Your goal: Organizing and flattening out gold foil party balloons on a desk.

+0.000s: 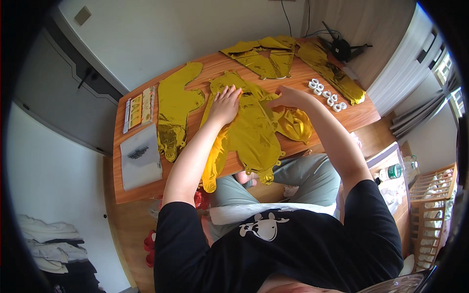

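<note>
A flat, uninflated gold foil balloon (251,141) lies in front of me, its lower end hanging past the table's near edge. My left hand (225,105) rests flat on its upper left part, fingers stretched out. At its upper right, my right hand (291,97) is bent down with fingers drawn together on the foil; the fingertips are partly hidden. Crumpled gold foil (295,124) bulges below the right hand, and more hangs under my left forearm. Another flat gold balloon (173,100) lies to the left.
Two more gold balloons lie on the wooden table (195,117): one at the back (278,66), one at the back right (337,73). Several small white rolls (330,100) sit on the right. A printed packet (140,110) and a white sheet (141,168) with dark sticks lie left.
</note>
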`<state>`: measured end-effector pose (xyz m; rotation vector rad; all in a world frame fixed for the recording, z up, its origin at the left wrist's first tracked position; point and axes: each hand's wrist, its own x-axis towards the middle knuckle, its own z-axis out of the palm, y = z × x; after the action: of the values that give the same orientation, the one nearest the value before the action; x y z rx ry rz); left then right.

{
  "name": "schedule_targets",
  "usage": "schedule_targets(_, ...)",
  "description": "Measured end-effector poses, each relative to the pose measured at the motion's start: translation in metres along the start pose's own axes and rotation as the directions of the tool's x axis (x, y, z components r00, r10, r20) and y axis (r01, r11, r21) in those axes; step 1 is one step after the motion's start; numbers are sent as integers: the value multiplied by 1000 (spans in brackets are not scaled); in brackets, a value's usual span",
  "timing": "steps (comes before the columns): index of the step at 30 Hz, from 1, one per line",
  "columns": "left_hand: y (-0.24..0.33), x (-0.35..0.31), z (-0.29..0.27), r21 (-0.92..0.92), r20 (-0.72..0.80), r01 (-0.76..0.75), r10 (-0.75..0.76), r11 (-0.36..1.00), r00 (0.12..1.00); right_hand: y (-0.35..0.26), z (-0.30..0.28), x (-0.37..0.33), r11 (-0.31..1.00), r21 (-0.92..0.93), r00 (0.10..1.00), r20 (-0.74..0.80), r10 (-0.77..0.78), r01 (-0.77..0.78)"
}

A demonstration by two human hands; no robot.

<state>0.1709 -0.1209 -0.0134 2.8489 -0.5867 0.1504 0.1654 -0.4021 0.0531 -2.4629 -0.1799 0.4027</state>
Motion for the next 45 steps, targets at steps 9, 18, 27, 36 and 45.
schedule_targets(9, 4, -1, -4, 14, 23, 14, -15, 1000, 1000, -18, -39, -41, 988, -153, 935, 354, 25, 31)
schedule_targets(18, 5, 0, -4, -17, 11, -2, 2, 1000, 1000, -51, -1, -41, 951, 303, 897, 401, -184, 60)
schedule_targets(27, -2, 3, 9, -58, -82, -15, 10, 998, 997, -62, 56, -40, 953, 271, 815, 516, -262, 135)
schedule_targets(36, 7, 6, 0, 2, -37, 8, -8, 1000, 999, -33, 35, -10, 879, -174, 858, -197, -473, 445)
schedule_targets(45, -1, 4, 6, -17, -39, 9, -10, 1000, 999, -15, 81, 8, 772, -448, 802, -175, -571, 452)
